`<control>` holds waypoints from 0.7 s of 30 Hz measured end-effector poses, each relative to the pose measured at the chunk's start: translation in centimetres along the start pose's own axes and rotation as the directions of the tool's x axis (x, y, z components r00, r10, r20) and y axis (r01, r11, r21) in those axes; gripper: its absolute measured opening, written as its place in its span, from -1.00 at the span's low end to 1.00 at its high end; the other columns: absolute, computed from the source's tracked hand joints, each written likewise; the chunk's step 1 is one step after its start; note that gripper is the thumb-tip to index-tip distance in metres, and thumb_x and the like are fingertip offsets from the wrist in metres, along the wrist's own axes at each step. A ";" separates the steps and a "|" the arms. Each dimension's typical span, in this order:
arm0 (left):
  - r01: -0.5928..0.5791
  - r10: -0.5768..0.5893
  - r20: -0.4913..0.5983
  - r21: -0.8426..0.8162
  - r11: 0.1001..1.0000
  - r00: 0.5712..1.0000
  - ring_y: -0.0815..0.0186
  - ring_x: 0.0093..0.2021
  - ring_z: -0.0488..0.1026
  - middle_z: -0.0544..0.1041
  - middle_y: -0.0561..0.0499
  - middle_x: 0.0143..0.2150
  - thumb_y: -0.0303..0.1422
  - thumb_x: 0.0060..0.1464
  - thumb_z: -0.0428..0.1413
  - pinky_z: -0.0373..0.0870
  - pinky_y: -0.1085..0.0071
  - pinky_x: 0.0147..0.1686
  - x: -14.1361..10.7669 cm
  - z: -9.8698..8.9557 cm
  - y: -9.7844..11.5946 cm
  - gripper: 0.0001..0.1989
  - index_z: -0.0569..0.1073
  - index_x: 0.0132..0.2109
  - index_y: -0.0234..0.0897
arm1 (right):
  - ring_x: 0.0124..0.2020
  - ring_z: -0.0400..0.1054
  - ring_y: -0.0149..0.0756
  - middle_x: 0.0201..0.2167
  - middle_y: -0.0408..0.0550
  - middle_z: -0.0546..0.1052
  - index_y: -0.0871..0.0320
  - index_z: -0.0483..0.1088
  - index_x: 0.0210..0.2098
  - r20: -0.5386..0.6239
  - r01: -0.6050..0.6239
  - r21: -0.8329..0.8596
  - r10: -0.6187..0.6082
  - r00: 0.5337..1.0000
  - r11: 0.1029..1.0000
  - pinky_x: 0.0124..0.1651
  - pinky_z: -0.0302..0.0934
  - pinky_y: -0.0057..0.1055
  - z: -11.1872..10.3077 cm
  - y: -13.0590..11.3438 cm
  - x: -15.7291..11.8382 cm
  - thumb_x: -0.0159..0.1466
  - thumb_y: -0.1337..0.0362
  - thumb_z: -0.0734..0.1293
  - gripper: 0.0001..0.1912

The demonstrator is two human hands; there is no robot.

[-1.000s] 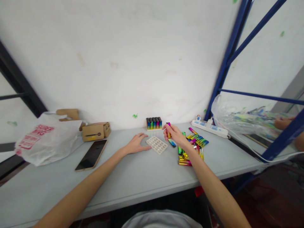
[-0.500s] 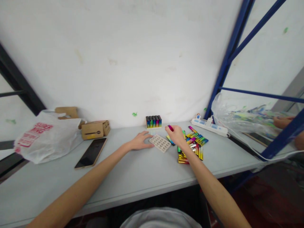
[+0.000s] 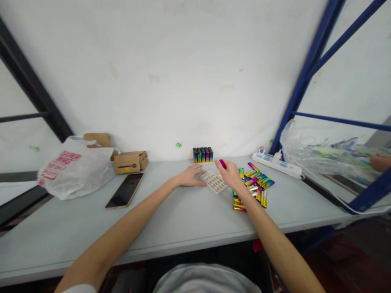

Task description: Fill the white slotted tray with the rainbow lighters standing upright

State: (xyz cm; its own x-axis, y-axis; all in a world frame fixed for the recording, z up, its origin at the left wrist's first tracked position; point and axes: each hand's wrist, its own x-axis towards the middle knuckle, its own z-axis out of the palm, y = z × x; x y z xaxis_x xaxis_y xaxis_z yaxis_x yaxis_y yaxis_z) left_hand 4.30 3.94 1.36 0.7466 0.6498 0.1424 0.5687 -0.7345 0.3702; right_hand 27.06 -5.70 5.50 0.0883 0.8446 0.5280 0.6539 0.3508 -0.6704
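A pale tray with rows of round hollows [image 3: 214, 182] lies on the grey table. My left hand [image 3: 191, 176] rests at the tray's left edge, fingers spread, holding nothing. Pinched in my right hand [image 3: 229, 172], above the tray's right side, is a shiny magenta cylinder [image 3: 222, 163]. Right of the tray, partly behind my right wrist, lies a loose pile of multicoloured metallic cylinders [image 3: 259, 180]. Against the wall, a block of upright cylinders with dark tops [image 3: 203, 155] stands on a pale base.
On the left are a phone [image 3: 125, 190], a cardboard box [image 3: 130, 162] and a white plastic bag [image 3: 76, 171]. A power strip [image 3: 277, 164] lies at the back right, beside a blue frame [image 3: 301, 81]. Another person's hand [image 3: 380, 162] shows at the far right.
The view has shifted, so most things appear a little further right. My right hand, still pinching the magenta cylinder, is now slightly nearer the tray.
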 end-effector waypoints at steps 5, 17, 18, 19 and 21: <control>-0.113 0.111 -0.083 -0.010 0.994 0.990 0.01 0.40 0.40 0.45 -0.19 0.41 -0.02 0.37 0.17 0.26 0.07 0.42 -2.4 1.3 1.4 -0.52 0.55 0.27 -0.17 | -0.38 0.34 -0.25 -0.45 -0.17 0.45 0.06 0.33 -0.25 0.118 0.053 0.028 -0.056 0.991 0.998 -0.25 0.18 -0.39 -0.1 1.1 0.3 0.50 -0.05 0.14 -0.63; -0.043 0.036 -0.195 -0.032 0.999 0.980 -0.02 0.16 0.52 0.60 -0.13 0.07 0.07 0.13 0.36 0.31 -0.04 0.34 -5.0 2.5 4.7 -0.51 0.56 -0.01 -0.21 | -0.39 0.45 -0.26 -0.43 -0.04 0.62 0.17 0.51 -0.31 0.438 0.157 -0.214 -0.049 0.898 0.964 -0.24 0.18 -0.42 -0.9 1.7 0.4 0.56 0.11 0.25 -0.61; -0.041 0.030 -0.178 -0.054 0.998 0.984 -0.03 0.19 0.50 0.57 -0.15 0.12 0.09 0.10 0.38 0.32 -0.04 0.34 -4.5 2.4 4.3 -0.43 0.55 0.07 -0.21 | -0.38 0.47 -0.26 -0.39 -0.01 0.64 0.19 0.52 -0.28 0.473 0.161 -0.202 -0.047 0.880 0.966 -0.25 0.18 -0.42 -1.0 2.0 0.5 0.55 0.12 0.26 -0.63; -0.044 0.031 -0.163 -0.076 0.996 0.986 -0.04 0.23 0.48 0.53 -0.18 0.18 0.10 0.08 0.39 0.32 -0.01 0.35 -4.0 2.3 4.0 -0.34 0.54 0.16 -0.21 | -0.36 0.49 -0.26 -0.35 0.01 0.67 0.21 0.54 -0.25 0.505 0.166 -0.192 -0.047 0.862 0.967 -0.25 0.19 -0.43 -1.0 2.2 0.5 0.54 0.14 0.28 -0.66; -0.055 0.041 -0.125 -0.109 0.993 0.991 -0.07 0.33 0.40 0.43 -0.23 0.32 0.12 0.03 0.41 0.29 0.02 0.39 -3.1 2.3 3.4 -0.20 0.49 0.29 -0.18 | -0.33 0.51 -0.24 -0.29 0.05 0.69 0.23 0.56 -0.18 0.548 0.180 -0.192 -0.047 0.835 0.965 -0.24 0.21 -0.43 -1.1 2.7 0.5 0.53 0.16 0.30 -0.70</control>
State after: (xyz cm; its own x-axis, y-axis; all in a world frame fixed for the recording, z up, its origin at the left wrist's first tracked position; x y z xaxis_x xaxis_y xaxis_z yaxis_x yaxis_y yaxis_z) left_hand 4.68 -0.99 0.08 0.7205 0.6383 0.2711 0.4859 -0.7436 0.4594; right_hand 29.75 -4.76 4.55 -0.3682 0.9108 0.1870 0.7911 0.4125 -0.4516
